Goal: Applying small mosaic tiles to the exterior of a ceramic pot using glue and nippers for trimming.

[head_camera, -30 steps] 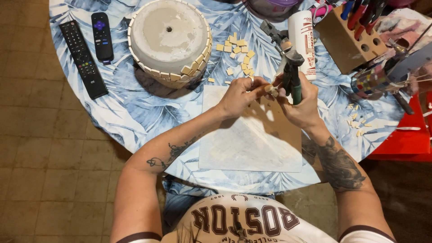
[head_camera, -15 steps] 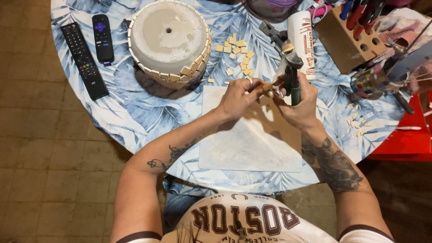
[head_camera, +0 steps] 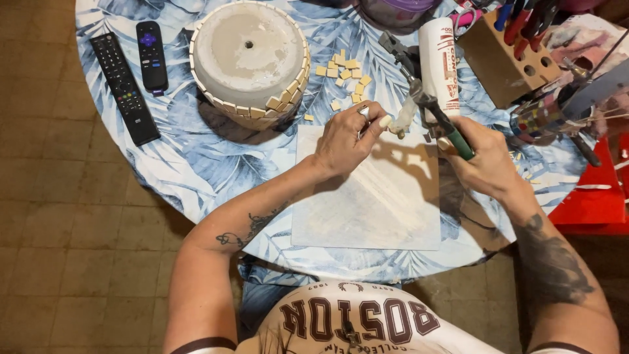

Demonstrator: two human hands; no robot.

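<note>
left hand [head_camera: 344, 141]: fingers pinch small tile piece [head_camera: 398, 132] | right hand [head_camera: 481, 164]: fingers grip green-handled nippers [head_camera: 439, 117]

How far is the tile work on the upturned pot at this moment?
Done: a partial band of tiles on the upturned pot, near its rim. In hand: the right hand holds green-handled nippers at a small piece in the left hand. Left: the bare wall above and the loose tiles.

Round desk [head_camera: 196, 164] with blue leaf-print cover. Upper left: two black remote controls [head_camera: 124, 88] [head_camera: 151, 56]. Top centre: upturned grey pot [head_camera: 249, 59], small tan tiles [head_camera: 344, 75] just right of it. Centre: white sheet [head_camera: 367, 203]. Upper right: white tube [head_camera: 439, 56], wooden tool block [head_camera: 501, 62].
</note>
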